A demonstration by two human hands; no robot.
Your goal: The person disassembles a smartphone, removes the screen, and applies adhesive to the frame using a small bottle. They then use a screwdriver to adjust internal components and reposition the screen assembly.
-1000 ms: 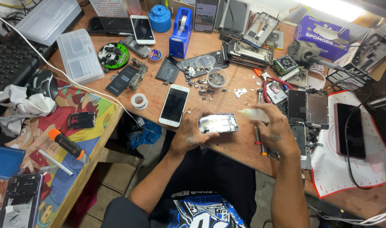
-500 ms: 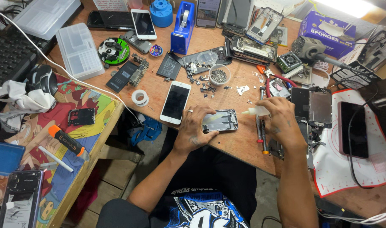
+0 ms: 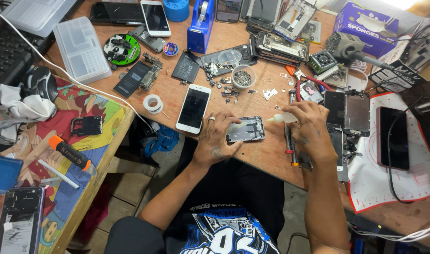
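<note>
Head view, left to right: a white phone (image 3: 193,108) lies face up on the wooden surface (image 3: 266,155). Just beside it the left hand (image 3: 218,138) presses an opened phone frame (image 3: 245,130) flat near the front edge, fingers curled over its left end. The right hand (image 3: 309,124) pinches a small white applicator bottle (image 3: 281,118), nozzle aimed at the frame. Loose screws (image 3: 229,91) lie nearby; a squeeze too hard could likely flood the frame, or a nudge push it off the edge.

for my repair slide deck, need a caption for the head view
Left hand steadies an opened phone while right hand holds a small glue bottle.
</note>
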